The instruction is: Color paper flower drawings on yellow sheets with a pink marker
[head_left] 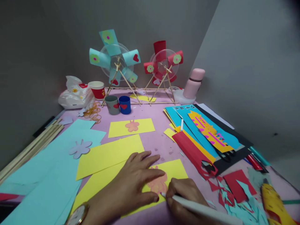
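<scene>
My left hand (140, 176) lies flat with fingers spread on a yellow paper strip (178, 168), around a pink butterfly shape (159, 181). My right hand (185, 197) grips a white marker (199, 206), its tip touching the paper at the shape's lower edge. Partly under my left hand are other yellow sheets (112, 156). Farther back, a yellow strip (147, 125) bears a smaller pink butterfly (132, 125). A lilac butterfly cutout (81, 148) rests on light-blue paper (53, 168) to the left.
A blue paper wheel (112, 59) and a red paper wheel (161, 62) stand on stick frames at the back. Two small cups (124, 106) sit before them. Red-handled scissors (209, 168), paper scraps (246, 200) and colored sheets (187, 125) cover the right; wooden sticks (35, 143) lie left.
</scene>
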Available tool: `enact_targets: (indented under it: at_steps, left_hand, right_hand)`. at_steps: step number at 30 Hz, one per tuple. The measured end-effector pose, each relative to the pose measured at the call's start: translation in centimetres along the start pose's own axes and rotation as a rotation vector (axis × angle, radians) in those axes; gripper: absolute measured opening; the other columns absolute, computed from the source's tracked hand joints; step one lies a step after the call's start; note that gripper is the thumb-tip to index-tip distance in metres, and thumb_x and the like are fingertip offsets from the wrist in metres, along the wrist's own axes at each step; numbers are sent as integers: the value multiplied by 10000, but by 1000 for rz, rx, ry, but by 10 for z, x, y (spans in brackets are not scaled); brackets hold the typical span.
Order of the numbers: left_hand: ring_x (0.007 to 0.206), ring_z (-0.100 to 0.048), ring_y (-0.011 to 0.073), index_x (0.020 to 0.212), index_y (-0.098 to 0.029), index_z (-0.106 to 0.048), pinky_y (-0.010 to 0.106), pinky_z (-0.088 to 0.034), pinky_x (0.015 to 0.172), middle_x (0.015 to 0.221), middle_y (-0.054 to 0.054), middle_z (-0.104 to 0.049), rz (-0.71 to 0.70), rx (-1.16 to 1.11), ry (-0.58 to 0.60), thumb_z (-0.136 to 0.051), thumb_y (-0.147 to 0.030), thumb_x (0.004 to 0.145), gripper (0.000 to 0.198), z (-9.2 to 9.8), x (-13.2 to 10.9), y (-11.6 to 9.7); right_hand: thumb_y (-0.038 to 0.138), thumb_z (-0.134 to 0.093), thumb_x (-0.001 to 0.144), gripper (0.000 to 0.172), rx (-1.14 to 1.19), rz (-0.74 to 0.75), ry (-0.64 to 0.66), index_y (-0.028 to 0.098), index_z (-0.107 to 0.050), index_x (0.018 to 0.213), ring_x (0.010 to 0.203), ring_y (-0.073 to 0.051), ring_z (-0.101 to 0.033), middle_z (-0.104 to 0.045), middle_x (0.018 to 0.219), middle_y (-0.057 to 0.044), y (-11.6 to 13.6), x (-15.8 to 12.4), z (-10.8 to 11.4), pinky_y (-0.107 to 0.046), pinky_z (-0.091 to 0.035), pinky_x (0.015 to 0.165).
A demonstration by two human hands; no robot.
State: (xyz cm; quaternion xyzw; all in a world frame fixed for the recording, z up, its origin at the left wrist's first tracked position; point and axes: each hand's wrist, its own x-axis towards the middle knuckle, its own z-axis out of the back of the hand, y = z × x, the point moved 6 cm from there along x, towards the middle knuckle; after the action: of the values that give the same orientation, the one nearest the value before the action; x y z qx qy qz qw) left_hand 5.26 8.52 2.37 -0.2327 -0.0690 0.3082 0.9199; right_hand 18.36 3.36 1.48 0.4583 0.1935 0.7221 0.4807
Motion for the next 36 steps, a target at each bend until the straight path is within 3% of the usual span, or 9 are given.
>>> enact_targets:
  at_steps: [12, 21, 36]
  left_hand:
    - [1313, -282, 329, 1207, -411, -541, 535, -264, 1004, 1454, -34, -359, 15, 9, -5, -712, -411, 728, 509, 2, 1, 0]
    - [1316, -282, 327, 1210, -419, -536, 534, -260, 1008, 1453, -40, -360, 22, 10, 7, -696, -426, 739, 498, 1, 2, -1]
    - [1316, -286, 330, 1215, -408, -538, 534, -260, 1007, 1454, -23, -361, 14, 9, 8, -710, -409, 731, 514, 1, 0, 0]
  right_hand:
    - [161, -357, 690, 180, -58, -44, 37, 213, -416, 528, 362, -96, -488, -516, 407, 38, -2, -3, 6, -192, -308, 405]
    - [161, -374, 704, 173, -112, -214, 271, 206, -470, 567, 472, -124, -545, -557, 500, 16, 2, 2, 13, -211, -381, 494]
    - [219, -376, 692, 133, 13, -410, 215, 214, -420, 566, 457, -117, -461, -457, 480, 36, -1, 6, 14, -220, -324, 479]
